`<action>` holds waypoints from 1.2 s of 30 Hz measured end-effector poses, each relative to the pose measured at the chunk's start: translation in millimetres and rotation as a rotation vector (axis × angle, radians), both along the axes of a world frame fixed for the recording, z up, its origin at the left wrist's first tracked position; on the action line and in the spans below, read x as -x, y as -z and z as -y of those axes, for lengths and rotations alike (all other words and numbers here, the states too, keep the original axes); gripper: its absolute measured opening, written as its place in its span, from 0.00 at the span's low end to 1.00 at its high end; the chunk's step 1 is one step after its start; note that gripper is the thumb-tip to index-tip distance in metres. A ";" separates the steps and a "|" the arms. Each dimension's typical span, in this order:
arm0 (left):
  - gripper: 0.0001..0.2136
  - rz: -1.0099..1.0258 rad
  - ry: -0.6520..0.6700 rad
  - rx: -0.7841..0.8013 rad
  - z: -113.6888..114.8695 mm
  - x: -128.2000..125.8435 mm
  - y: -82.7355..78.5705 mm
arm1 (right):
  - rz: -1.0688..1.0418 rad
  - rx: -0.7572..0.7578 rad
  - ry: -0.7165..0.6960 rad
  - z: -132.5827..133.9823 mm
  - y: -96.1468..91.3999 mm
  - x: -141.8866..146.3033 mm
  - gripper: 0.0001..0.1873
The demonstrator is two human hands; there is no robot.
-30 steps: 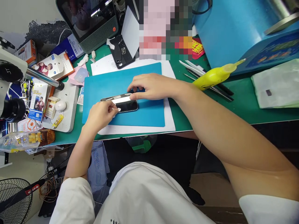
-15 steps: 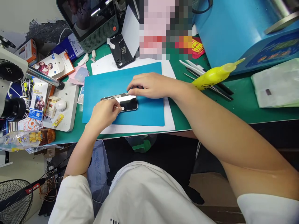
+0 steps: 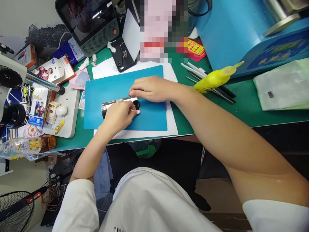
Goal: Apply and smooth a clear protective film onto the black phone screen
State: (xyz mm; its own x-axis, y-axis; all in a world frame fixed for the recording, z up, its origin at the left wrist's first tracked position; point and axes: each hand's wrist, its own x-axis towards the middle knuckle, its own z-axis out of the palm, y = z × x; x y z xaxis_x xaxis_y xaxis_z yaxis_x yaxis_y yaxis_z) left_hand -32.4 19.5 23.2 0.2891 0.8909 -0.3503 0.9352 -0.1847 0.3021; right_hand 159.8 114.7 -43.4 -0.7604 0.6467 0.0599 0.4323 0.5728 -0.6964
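A smartphone [image 3: 112, 104] lies face up on the blue mat [image 3: 154, 116], its glossy screen partly covered by my left hand. Above the screen's right half, my left hand [image 3: 120, 112] is closed, pinching a small white wipe [image 3: 138, 112] that pokes out by the phone's near right corner. My right hand [image 3: 149, 88] rests at the phone's far right edge, thumb and fingers together against that edge; its fingertips are partly hidden.
White paper [image 3: 172, 124] lies under the mat. A dark phone part [image 3: 123, 59] stands behind it. To the right are a yellow squeeze bottle [image 3: 216, 79], thin tools [image 3: 227, 96] and a blue machine [image 3: 231, 38]. Boxes and a microscope stand [image 3: 71, 124] occupy the left.
My left hand has slid rightward across the screen with the wipe. My right hand stays at the far edge, its thumb now nearer the fingers. The whole view has shifted slightly.
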 end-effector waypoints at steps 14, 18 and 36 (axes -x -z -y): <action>0.09 0.000 -0.067 -0.039 -22.8 -13.0 4.1 | -0.035 0.020 0.106 1.5 -3.0 -1.3 0.28; 0.10 -0.035 -0.052 -0.062 -32.8 -14.2 4.2 | -0.029 0.019 0.125 3.5 -4.9 -0.1 0.28; 0.06 0.078 -0.130 -0.040 -55.2 19.1 5.3 | -0.010 -0.005 0.113 7.1 -3.5 0.7 0.30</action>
